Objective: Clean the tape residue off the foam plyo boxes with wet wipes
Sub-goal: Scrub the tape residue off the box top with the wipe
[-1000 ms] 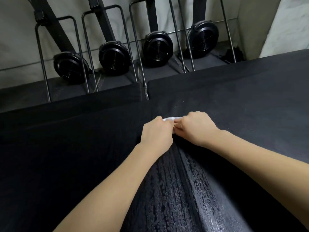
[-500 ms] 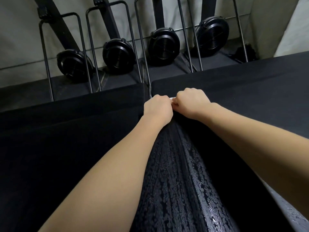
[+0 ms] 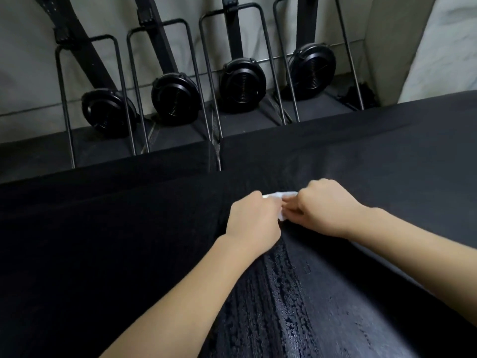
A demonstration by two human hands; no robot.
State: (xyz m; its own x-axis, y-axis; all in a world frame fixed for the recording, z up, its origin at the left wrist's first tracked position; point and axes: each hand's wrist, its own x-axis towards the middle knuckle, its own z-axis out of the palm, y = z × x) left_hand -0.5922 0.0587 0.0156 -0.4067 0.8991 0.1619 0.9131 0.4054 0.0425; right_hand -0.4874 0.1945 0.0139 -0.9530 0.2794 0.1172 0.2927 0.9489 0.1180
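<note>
Pale wall (image 3: 31,60) behind, 2 black foam plyo boxes (image 3: 387,156) side by side, wet streaks (image 3: 284,306) along the top. 4 black fan machines (image 3: 242,83) upright at the wall. Left hand (image 3: 251,223) and right hand (image 3: 325,210) both grip 1 white wet wipe (image 3: 280,196) pressed on the box top

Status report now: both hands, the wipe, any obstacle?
Left hand and right hand both grip white wet wipe on black foam box. Wet streaks behind hands. Nothing in the way.
</note>
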